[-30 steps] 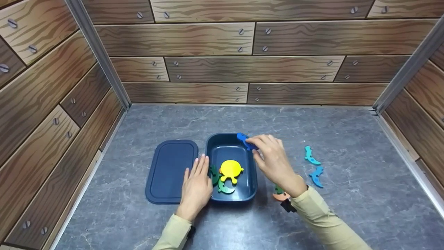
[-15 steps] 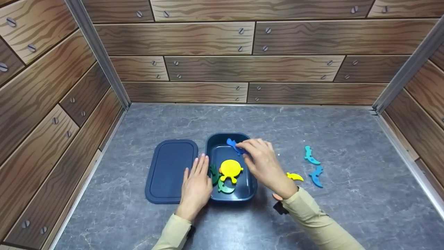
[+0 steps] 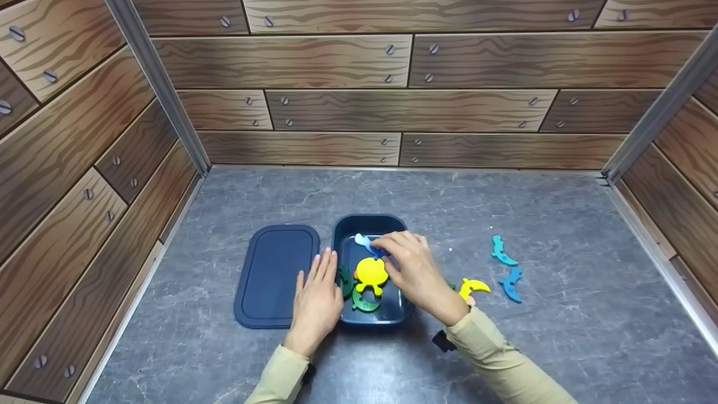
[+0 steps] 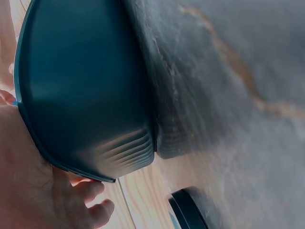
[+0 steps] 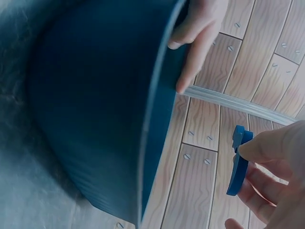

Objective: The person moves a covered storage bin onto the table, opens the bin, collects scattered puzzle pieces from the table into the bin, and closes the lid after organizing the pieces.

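1. Hands: 2. Right hand (image 3: 418, 275) pinches 1 blue piece (image 5: 238, 164) over the box; cannot tell if it touches anything inside.
2. Left hand (image 3: 318, 300): fingers straight, resting on box's left rim.
3. Box (image 3: 367, 223): 1, dark blue, uncovered. Lid (image 3: 275, 278): 1, flat, just left of box.
4. In box: 1 yellow round piece (image 3: 371, 273), 2 green pieces (image 3: 367, 304), plus orange sliver (image 3: 355, 275), mostly hidden.
5. Tabletop (image 3: 572, 235), right side: 1 turquoise piece (image 3: 501, 252), 1 mid-blue piece (image 3: 511, 285), 1 yellow curved piece (image 3: 468, 287); green bit (image 3: 451, 286) behind right wrist.
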{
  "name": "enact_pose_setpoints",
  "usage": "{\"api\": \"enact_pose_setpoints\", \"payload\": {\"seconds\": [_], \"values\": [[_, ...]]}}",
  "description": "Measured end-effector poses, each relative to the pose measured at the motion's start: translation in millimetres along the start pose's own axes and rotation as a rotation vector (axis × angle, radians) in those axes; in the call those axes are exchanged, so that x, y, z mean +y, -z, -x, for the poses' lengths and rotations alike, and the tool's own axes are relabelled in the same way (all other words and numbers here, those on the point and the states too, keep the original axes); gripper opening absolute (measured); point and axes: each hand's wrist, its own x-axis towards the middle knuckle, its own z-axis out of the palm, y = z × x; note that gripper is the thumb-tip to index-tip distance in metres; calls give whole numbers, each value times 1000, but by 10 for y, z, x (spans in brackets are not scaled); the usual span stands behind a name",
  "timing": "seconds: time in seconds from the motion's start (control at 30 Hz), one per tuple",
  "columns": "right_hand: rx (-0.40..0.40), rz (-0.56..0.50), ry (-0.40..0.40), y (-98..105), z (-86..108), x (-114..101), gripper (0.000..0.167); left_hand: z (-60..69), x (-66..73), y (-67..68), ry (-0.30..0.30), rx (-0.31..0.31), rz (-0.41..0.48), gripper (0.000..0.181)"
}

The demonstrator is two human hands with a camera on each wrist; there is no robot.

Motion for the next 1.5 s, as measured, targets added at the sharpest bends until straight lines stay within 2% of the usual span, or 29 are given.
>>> {"api": "enact_pose_setpoints", "payload": {"seconds": [0.3, 0.63, 0.8, 0.9, 1.17, 1.5], "values": [[-19, -7, 20, -146, 48, -20, 34, 2, -10, 2, -4, 6, 4, 60], [-52, -4, 20, -214, 70, -25, 33, -2, -5, 14, -11, 20, 3, 59], [-113, 4, 9, -205, 96, -17, 41, 6, 1, 15, -16, 19, 13, 60], [-123, -2, -20, -188, 116, -15, 45, 7, 3, 13, -12, 15, 7, 60], [-61, -34, -43, -112, 165, 4, 40, 5, 1, 3, -12, 18, 4, 61], [20, -58, -132, 44, 252, 66, 37, 7, -10, 0, -5, 16, 6, 61]]}}
